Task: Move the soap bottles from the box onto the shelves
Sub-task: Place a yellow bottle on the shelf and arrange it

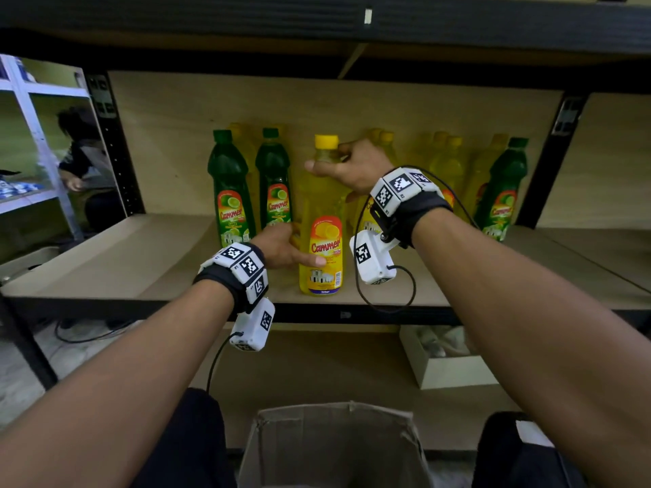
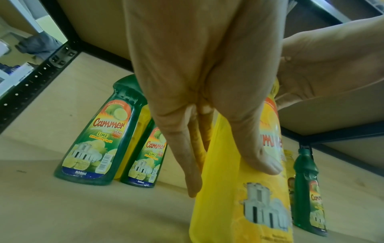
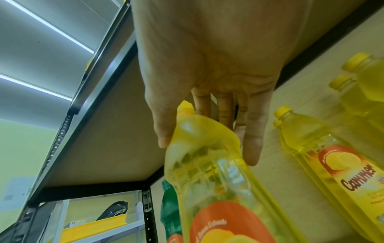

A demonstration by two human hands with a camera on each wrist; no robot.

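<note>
Cardboard box (image 1: 334, 442), nearest, bottom edge cut off; contents not visible. Yellow soap bottle (image 1: 322, 223), upright near the front of the shelf (image 1: 105, 262). Left hand (image 1: 281, 246) wraps its lower body, fingers partly hidden behind it. Right hand (image 1: 352, 165) grips its neck under the cap. Farther back: green bottles (image 1: 230, 184) left; blurred yellow bottles (image 1: 444, 160) right, partly hidden.

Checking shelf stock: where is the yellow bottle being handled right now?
In the head view, the yellow bottle stands on the shelf, centre front, right of two green bottles.
</note>
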